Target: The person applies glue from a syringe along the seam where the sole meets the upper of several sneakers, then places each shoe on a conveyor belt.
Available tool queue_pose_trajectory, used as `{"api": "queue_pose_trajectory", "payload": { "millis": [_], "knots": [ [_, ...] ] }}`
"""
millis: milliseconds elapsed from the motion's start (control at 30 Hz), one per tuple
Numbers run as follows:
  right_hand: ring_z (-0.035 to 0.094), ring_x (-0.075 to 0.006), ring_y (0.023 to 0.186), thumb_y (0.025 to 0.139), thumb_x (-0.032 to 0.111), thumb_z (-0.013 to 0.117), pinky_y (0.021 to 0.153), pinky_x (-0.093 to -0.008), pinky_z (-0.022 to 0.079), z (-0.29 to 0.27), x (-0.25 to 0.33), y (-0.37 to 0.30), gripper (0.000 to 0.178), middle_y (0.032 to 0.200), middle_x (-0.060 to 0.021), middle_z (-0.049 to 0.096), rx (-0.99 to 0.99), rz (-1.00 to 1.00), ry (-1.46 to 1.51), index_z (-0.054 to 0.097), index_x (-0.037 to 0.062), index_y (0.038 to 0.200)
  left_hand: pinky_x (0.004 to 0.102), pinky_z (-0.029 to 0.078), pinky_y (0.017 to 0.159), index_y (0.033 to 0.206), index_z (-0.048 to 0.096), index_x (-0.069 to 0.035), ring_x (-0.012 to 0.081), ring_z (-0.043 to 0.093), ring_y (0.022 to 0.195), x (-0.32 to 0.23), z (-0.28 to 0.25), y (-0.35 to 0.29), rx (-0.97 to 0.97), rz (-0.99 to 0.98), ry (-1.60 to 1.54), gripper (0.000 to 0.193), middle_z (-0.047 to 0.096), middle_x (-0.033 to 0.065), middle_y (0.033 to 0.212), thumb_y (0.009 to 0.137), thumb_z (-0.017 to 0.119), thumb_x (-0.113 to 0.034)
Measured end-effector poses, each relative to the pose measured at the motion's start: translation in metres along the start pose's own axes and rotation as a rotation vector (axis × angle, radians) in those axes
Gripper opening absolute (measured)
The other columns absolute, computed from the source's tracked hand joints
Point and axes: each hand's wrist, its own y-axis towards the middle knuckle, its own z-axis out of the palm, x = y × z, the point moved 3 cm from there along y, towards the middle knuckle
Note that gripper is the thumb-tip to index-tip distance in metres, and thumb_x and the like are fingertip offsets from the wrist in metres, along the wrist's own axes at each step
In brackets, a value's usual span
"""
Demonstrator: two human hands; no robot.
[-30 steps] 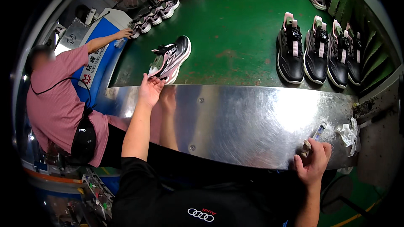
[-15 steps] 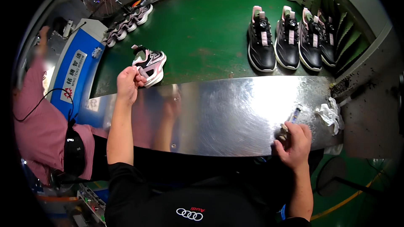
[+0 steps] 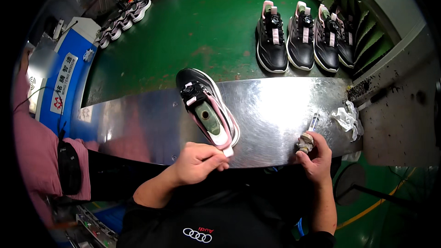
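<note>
My left hand is closed on the pale heel pull tab of a black and pink sneaker. The sneaker lies over the metal edge of the bench, its toe pointing away from me and its opening facing up. Inside it sits a green shoe last with a round hole. Over the metal to the right, my right hand pinches a small lumpy grey-beige piece between thumb and fingers; its material is unclear. Just beyond those fingers lies a slim pen-like tube.
Several black sneakers stand at the right of the green belt. More sneakers line its far left. A crumpled white cloth lies beside the right wall. At left are a blue machine and a person in pink.
My left hand has brought the sneaker from the belt at left toward me and to the right, turning its toe away. My right hand still holds the lumpy piece, now more visible.
</note>
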Motion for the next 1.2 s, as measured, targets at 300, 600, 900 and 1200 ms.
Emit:
{"api": "queue_pose_trajectory", "payload": {
  "millis": [300,600,900,1200],
  "knots": [
    [0.053,-0.0113,0.088,0.077,0.009,0.07,0.082,-0.0249,0.043,-0.013,0.01,-0.011,0.05,0.097,-0.0046,0.058,-0.12,0.098,0.354,0.049,-0.0029,0.121,0.0206,0.042,0.048,0.097,0.055,-0.001,0.011,0.053,0.056,0.102,-0.141,0.045,-0.721,-0.272,-0.213,0.026,0.051,0.0031,0.061,0.094,0.052,-0.027],
    [0.057,-0.0101,0.077,0.073,0.008,0.069,0.073,-0.0222,0.045,-0.016,0.029,-0.02,0.046,0.089,-0.0053,0.063,0.037,0.076,0.066,0.055,-0.0033,0.115,0.0259,0.048,0.073,0.107,0.049,-0.003,0.011,0.057,0.084,0.097,-0.136,0.082,-0.461,-0.34,-0.38,0.034,0.057,0.0042,0.09,0.087,0.062,-0.028],
    [0.06,-0.0208,0.092,0.07,0.009,0.065,0.084,-0.0312,0.047,-0.004,0.081,-0.001,0.053,0.096,-0.0128,0.061,0.148,0.054,0.484,0.047,-0.0064,0.118,0.0343,0.051,0.086,0.119,0.045,0.002,0.0215,0.062,0.095,0.01,-0.066,0.092,-0.234,0.196,-0.898,0.05,0.06,0.0143,0.108,0.077,0.069,-0.014],
    [0.062,-0.0252,0.068,0.066,0.054,0.076,0.059,-0.03,0.047,0.032,0.123,0.039,0.078,0.082,-0.0216,0.063,0.401,-0.173,0.856,0.052,-0.0053,0.11,0.0351,0.049,0.087,0.121,0.048,-0.002,0.0237,0.061,0.098,0.02,-0.065,0.072,-0.158,0.161,-1.064,0.061,0.06,0.0133,0.108,0.066,0.071,-0.014]
  ]
}}
